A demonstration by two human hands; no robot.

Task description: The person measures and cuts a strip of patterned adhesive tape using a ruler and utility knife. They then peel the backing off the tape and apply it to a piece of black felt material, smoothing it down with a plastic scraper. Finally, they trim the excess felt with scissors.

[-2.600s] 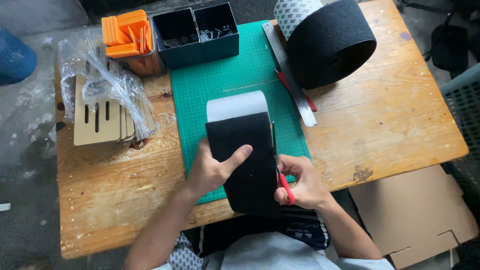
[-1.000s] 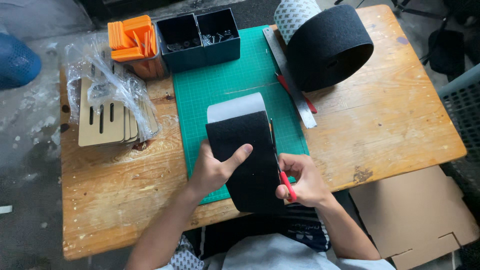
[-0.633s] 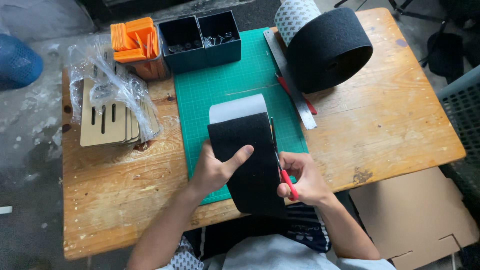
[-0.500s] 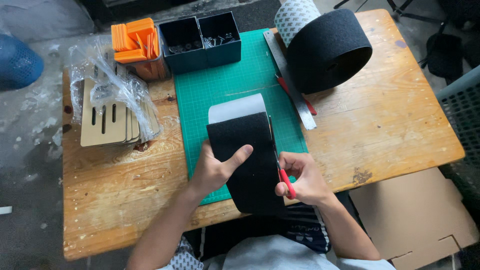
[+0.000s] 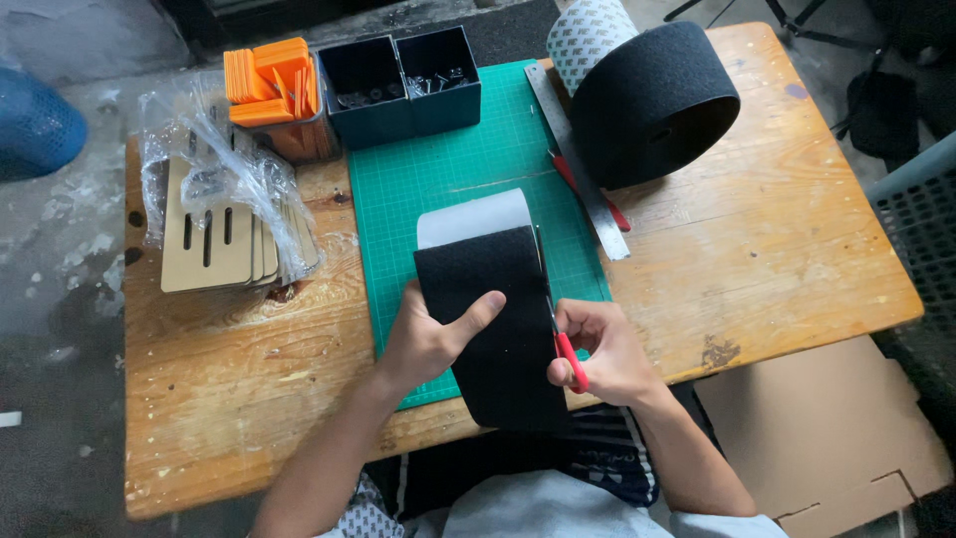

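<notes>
Under your hands lies a worn wooden surface point(image 5: 777, 249), and flat on its middle sits a green cutting mat point(image 5: 448, 169) that reaches from the far edge toward you. At the far right corner of the mat rests a big roll of black material point(image 5: 652, 105), lying on its side with its pale patterned backing showing at the far end. On the left of the surface stands a stack of flat tan slotted boards point(image 5: 204, 249), partly draped in crumpled clear plastic wrap point(image 5: 214, 159). Along the mat's far edge sit two dark open bins point(image 5: 398, 85) side by side, and just left of them a container of orange plates point(image 5: 274, 85). A steel ruler point(image 5: 578, 164) lies slanted between the mat and the roll, with a red-handled tool beside it. On the near half of the mat lies the black strip point(image 5: 488, 319), its far end curled over to show white backing and its near end hanging past the surface's edge. Your left hand point(image 5: 428, 339) lies open and flat on the strip's left side, thumb stretched across it, pinning it down. Your right hand point(image 5: 602, 349) is closed around red-handled scissors point(image 5: 558, 334), whose blades run along the strip's right edge.
</notes>
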